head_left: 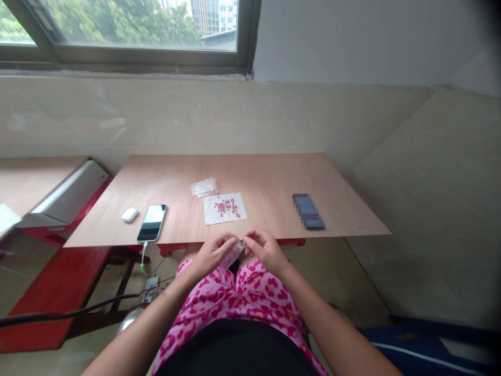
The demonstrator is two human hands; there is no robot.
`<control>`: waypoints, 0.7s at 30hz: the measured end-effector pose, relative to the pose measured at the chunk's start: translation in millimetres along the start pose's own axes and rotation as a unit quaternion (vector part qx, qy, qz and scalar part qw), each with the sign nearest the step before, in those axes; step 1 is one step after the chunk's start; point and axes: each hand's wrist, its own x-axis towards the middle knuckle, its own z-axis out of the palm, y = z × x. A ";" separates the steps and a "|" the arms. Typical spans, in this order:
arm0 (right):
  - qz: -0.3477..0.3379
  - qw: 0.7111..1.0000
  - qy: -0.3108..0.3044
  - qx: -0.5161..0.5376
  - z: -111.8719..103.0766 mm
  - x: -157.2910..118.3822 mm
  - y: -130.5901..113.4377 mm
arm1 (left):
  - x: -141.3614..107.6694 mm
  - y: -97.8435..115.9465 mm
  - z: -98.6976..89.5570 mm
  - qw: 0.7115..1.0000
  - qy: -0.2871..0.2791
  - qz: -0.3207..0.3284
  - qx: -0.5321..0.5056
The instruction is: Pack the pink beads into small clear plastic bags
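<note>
Left hand (213, 255) and right hand (266, 251) pinch what seems a plastic sleeve (231, 257).

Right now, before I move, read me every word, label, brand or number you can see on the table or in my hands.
No text can be read. The pixelated dark item is blurred out, the phone shows nothing legible, and any marks on the clear plastic tube between the left hand and right hand are too small to tell.

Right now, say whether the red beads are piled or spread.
Spread: the red beads lie scattered across the white sheet, not heaped.
</note>
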 end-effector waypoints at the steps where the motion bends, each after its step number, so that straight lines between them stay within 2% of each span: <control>1: -0.026 0.999 -0.001 -0.030 -0.3 -1.8 -2.7 | 0.4 -0.5 0.0 1.000 0.002 -0.006 -0.004; 5: -0.097 0.986 -0.038 -0.130 1.8 -8.2 -11.0 | 0.7 -2.1 0.4 0.999 -0.008 -0.027 -0.036; 8: -0.093 0.980 -0.060 -0.165 4.3 -10.3 -12.3 | 0.5 -2.2 1.3 0.997 -0.020 -0.034 -0.068; 13: -0.092 0.978 -0.050 -0.182 1.7 -9.0 -9.3 | 0.3 -3.0 3.1 0.993 -0.022 -0.057 -0.104; 18: -0.109 0.970 -0.100 -0.195 -1.2 -8.7 -7.1 | -0.3 -6.5 2.5 0.992 -0.021 -0.063 -0.109; 21: -0.128 0.964 -0.109 -0.206 -1.6 -8.1 -5.4 | -1.3 -5.3 0.8 0.994 -0.028 -0.058 -0.093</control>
